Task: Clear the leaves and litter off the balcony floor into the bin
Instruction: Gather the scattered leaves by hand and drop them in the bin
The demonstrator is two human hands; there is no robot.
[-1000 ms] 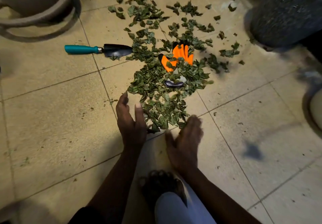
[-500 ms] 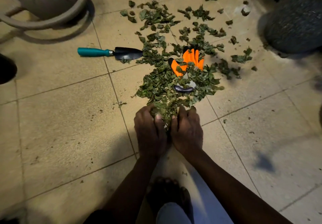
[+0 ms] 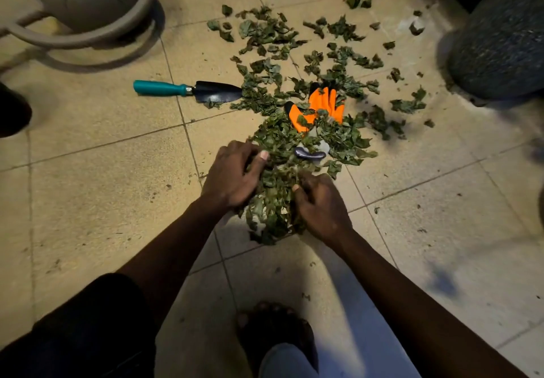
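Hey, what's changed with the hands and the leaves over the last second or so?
A second ago both hands were open and apart. The left hand and right hand have closed in and now grip a bunch of leaves between them, drawn toward the person. The trowel, orange glove and the scattered leaves farther out stayed put.

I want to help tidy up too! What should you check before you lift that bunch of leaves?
1. Grip: left hand and right hand curl round the leaves from both sides: ok.
2. Orange glove half-buried in leaves just beyond the hands: not ok.
3. Trowel lies off to the left, clear of the hands: ok.
4. Bin in reach: none surely seen: cannot tell.
5. Floor cleared: many scattered leaves lie around: not ok.
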